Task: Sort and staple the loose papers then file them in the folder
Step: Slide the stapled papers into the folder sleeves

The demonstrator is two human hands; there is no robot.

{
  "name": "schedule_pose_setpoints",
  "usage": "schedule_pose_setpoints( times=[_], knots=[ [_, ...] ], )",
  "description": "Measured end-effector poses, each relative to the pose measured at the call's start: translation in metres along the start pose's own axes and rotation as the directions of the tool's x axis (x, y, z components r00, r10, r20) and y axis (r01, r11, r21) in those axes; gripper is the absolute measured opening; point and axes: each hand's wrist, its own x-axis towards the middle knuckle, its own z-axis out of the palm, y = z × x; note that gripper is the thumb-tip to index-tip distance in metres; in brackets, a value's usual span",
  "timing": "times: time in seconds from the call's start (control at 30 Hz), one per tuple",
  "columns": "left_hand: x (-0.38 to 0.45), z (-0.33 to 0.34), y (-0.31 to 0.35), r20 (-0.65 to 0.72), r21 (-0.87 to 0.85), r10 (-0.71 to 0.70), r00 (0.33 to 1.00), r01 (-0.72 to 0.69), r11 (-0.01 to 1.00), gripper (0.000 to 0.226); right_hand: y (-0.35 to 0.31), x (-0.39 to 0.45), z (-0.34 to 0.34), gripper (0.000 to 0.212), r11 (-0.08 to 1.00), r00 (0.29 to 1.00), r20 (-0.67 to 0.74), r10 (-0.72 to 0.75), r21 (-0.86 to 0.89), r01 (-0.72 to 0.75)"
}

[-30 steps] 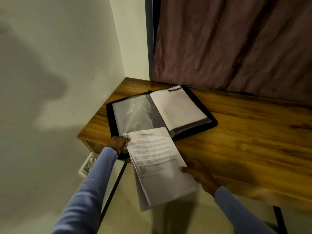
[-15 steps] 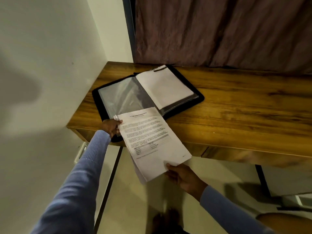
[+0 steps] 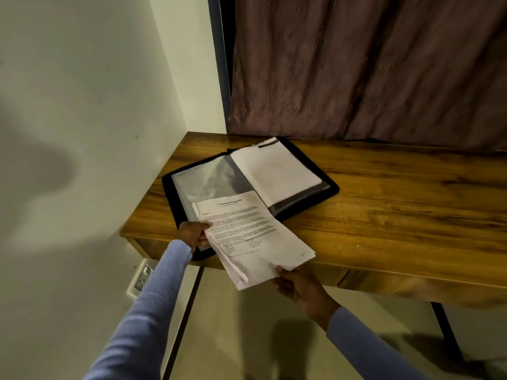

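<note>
A black folder (image 3: 326, 179) lies open on the wooden desk (image 3: 397, 215), near its left corner. Its left page is a clear plastic sleeve (image 3: 208, 182); a white sheet fills the right page (image 3: 277, 171). A stack of printed papers (image 3: 252, 237) overhangs the desk's front edge, its top end resting on the folder's near corner. My left hand (image 3: 192, 234) grips the stack's left edge where it meets the clear sleeve. My right hand (image 3: 299, 286) holds the stack's lower right corner from beneath, below the desk edge.
A white wall runs along the left, with a socket plate (image 3: 140, 281) low beside the desk. A mauve curtain (image 3: 370, 67) hangs behind the desk. Dark metal desk legs (image 3: 183, 319) stand below; the pale floor shows under my arms.
The stack has shifted slightly toward the folder. My right hand has slid from the stack's right side to under its lower right corner. The camera pulled back a little.
</note>
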Motion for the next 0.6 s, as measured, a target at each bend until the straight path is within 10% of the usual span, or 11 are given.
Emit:
schedule_pose_setpoints(
  times=[0.6],
  knots=[
    [-0.018, -0.005, -0.009, 0.004, -0.057, 0.018, 1.0, -0.017, 0.998, 0.031, 0.016, -0.005, -0.016, 0.018, 0.996, 0.999, -0.026, 0.035, 0.079, -0.033]
  ],
)
